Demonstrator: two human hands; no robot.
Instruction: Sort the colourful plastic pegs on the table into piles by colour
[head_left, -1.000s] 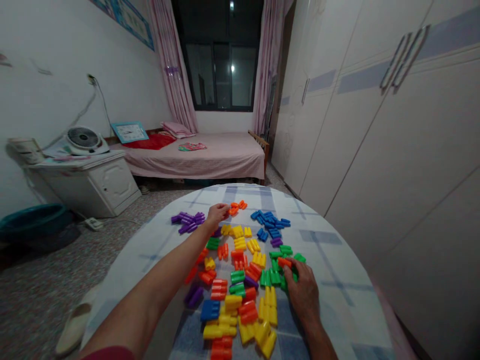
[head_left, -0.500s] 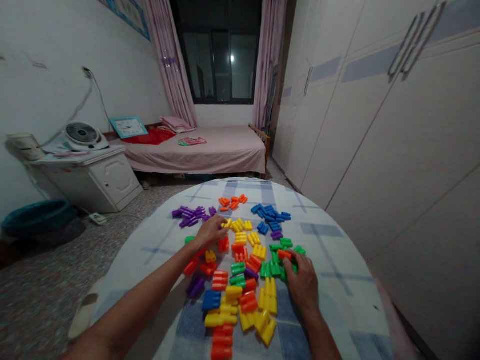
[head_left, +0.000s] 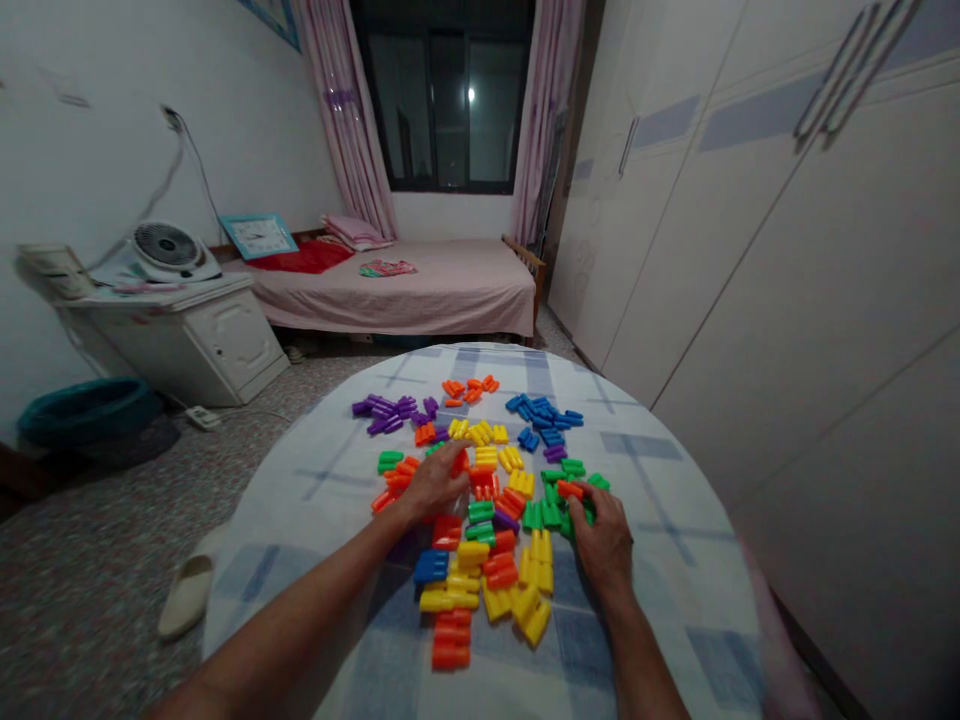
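Many plastic toy building blocks, each shaped like joined tubes, are spread over the table. My left hand (head_left: 436, 484) reaches into the middle of them, its fingers curled down around an orange block (head_left: 460, 463); the fingertips are partly hidden. Beside it lie yellow blocks (head_left: 486, 456) and more orange blocks (head_left: 395, 482). My right hand (head_left: 604, 532) pinches another orange block (head_left: 570, 489) between thumb and fingers, just over the green blocks (head_left: 551, 513). Nearer to me are yellow blocks (head_left: 536, 565) and a blue block (head_left: 431, 567).
Purple blocks (head_left: 385, 412), a small orange group (head_left: 471, 388) and blue blocks (head_left: 544, 420) lie along the far side of the round table with a checked cloth (head_left: 675, 600). A bed (head_left: 420, 290) stands beyond, a wardrobe (head_left: 810, 330) on the right, a cabinet (head_left: 225, 340) on the left.
My left hand has drawn back from the yellow blocks onto an orange one. My right hand keeps its orange block over the green ones. The view has shifted slightly.
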